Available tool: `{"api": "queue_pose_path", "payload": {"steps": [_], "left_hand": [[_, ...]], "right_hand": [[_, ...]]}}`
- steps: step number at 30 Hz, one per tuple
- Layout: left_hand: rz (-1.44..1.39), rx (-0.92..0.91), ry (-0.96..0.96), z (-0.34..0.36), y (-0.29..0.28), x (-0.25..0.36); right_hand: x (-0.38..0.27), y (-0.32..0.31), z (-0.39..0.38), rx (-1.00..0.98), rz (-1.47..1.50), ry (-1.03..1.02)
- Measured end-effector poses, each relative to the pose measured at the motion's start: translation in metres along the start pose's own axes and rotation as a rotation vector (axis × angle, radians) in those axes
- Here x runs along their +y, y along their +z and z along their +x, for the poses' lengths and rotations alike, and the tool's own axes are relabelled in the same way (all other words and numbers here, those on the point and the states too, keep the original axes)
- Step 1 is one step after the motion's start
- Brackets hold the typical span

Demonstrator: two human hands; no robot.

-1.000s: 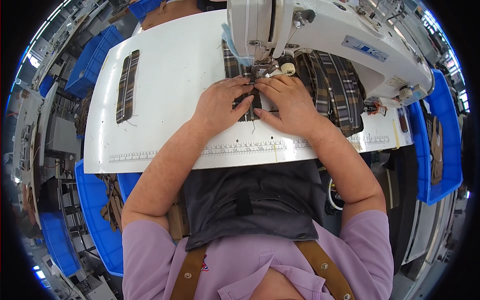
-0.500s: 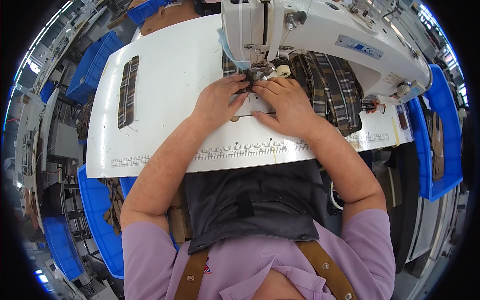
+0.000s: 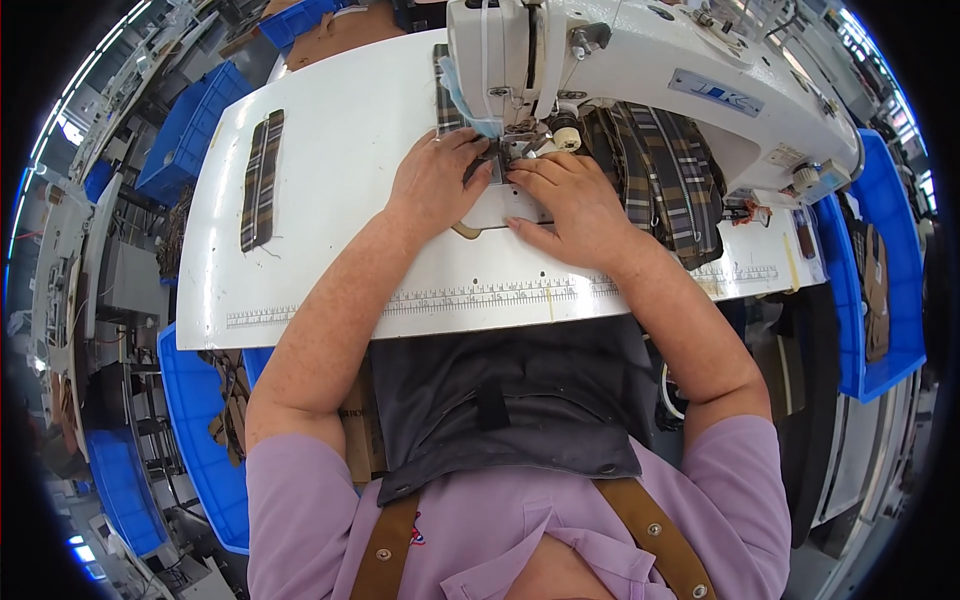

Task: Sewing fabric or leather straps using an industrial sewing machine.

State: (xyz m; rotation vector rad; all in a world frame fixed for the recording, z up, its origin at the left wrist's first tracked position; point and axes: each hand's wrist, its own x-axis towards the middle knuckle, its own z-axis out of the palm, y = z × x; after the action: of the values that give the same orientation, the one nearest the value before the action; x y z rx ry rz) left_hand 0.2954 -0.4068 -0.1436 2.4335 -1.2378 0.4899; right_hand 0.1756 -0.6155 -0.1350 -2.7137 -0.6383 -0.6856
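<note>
A white sewing machine (image 3: 640, 70) stands on the white table (image 3: 340, 130), with a light blue cloth hanging at its head. A plaid fabric strip (image 3: 446, 105) runs back under the machine's left side, its front part hidden at the needle. My left hand (image 3: 432, 185) lies left of the presser foot on that strip, fingers loosely bent, thumb pointing toward the needle. My right hand (image 3: 568, 210) lies open beside the foot, fingertips at the needle, thumb spread over the metal plate. Another plaid strip with a zipper (image 3: 262, 178) lies at the left.
Plaid pieces with zippers (image 3: 660, 180) are piled under the machine arm. Blue crates stand at the back left (image 3: 190, 130), below the table's left end (image 3: 195, 440) and at the right (image 3: 900, 320). A printed ruler runs along the front edge.
The plaid strip under my hands has slid away from me, showing more beyond the needle and uncovering the plate in front. My left hand has moved forward with it.
</note>
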Motion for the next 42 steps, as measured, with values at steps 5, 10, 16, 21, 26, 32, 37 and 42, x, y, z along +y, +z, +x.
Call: {"api": "queue_pose_path", "payload": {"steps": [5,10,16,21,26,32,37,42], "left_hand": [[0.160,-0.098,-0.197,-0.005,-0.027,0.003],[0.074,-0.007,-0.432,-0.066,-0.059,-0.031],[0.083,-0.173,-0.396,-0.134,-0.130,-0.053],[-0.442,-0.173,-0.293,-0.136,-0.120,-0.033],[-0.514,-0.127,-0.083,-0.083,-0.062,0.024],[-0.382,-0.189,0.006,-0.042,-0.035,0.028],[-0.378,-0.280,0.081,-0.034,-0.036,0.020],[-0.487,-0.251,0.019,-0.036,-0.035,0.027]], "right_hand": [[0.002,0.001,-0.001,-0.011,0.008,0.007],[0.000,0.002,-0.002,-0.004,0.019,0.002],[0.001,0.002,-0.004,-0.007,0.015,0.010],[-0.001,0.002,-0.003,0.009,-0.002,-0.002],[0.000,0.004,-0.003,0.025,0.136,-0.092],[-0.002,0.001,-0.003,-0.012,0.121,-0.067],[0.001,0.000,0.000,0.014,0.101,-0.069],[0.004,0.003,-0.001,0.050,0.072,-0.065]]}}
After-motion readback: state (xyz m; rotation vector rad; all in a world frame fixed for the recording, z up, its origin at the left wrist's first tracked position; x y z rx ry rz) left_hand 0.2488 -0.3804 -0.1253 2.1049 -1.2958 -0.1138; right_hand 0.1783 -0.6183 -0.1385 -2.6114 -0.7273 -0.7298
